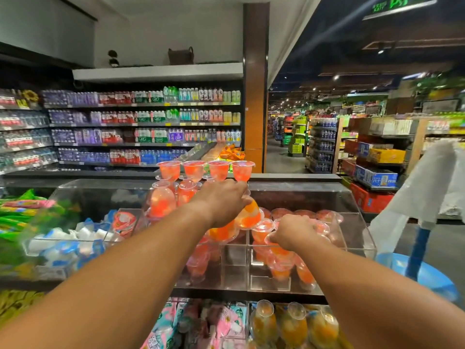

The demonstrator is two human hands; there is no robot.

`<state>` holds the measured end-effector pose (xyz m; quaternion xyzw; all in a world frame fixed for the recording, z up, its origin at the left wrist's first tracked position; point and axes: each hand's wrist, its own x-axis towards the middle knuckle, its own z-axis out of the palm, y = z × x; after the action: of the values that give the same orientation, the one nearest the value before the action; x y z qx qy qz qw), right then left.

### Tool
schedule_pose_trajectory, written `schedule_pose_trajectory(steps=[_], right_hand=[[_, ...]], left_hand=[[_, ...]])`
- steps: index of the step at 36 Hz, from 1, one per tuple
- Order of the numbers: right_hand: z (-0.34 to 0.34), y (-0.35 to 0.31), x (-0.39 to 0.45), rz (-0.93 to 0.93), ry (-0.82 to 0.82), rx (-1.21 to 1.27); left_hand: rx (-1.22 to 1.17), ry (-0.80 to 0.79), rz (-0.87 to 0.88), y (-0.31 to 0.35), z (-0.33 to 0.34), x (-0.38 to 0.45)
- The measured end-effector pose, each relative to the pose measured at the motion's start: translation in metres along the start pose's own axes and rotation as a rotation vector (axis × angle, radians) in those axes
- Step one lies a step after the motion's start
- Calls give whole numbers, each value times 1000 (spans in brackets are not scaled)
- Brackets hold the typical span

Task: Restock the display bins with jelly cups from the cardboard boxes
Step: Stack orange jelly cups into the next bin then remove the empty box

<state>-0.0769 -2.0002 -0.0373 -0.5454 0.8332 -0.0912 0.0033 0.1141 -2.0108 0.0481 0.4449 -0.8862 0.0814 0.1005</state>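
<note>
Clear acrylic display bins (362,238) hold red and orange jelly cups. My left hand (221,202) reaches over the middle bin and grips an orange-and-red jelly cup (250,215), tilted on its side. My right hand (289,231) lies on the pile in the right bin, its fingers curled around a jelly cup (320,226). A stack of red jelly cups (193,170) rises at the back of the bins, with a row of several upright cups on top. No cardboard box lies near the bins.
A left bin (63,243) holds white and blue packets. Orange jelly cups (292,323) and pink packets fill the lower shelf. A blue stool (427,275) and a white plastic bag (432,182) stand at the right. Drink shelves (146,127) line the back.
</note>
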Motion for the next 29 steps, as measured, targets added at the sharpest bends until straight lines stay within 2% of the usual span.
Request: schedule_pose_trajectory(steps=[7, 13, 19, 22, 23, 25, 29], right_hand=[[-6, -6, 5, 1, -99, 44], [-1, -8, 4, -22, -28, 59], [0, -5, 2, -33, -27, 43], [-12, -2, -5, -98, 71, 66], [-15, -1, -7, -156, 65, 131], [-22, 0, -13, -264, -53, 383], [-35, 3, -28, -292, -180, 770]], left_hand=[[3, 14, 11, -2, 5, 1], [8, -16, 16, -2, 4, -2], [-43, -8, 9, -1, 4, 1], [-75, 1, 12, 2, 6, 5], [-79, 8, 13, 3, 7, 6], [-78, 19, 11, 6, 7, 9], [-94, 52, 7, 13, 5, 14]])
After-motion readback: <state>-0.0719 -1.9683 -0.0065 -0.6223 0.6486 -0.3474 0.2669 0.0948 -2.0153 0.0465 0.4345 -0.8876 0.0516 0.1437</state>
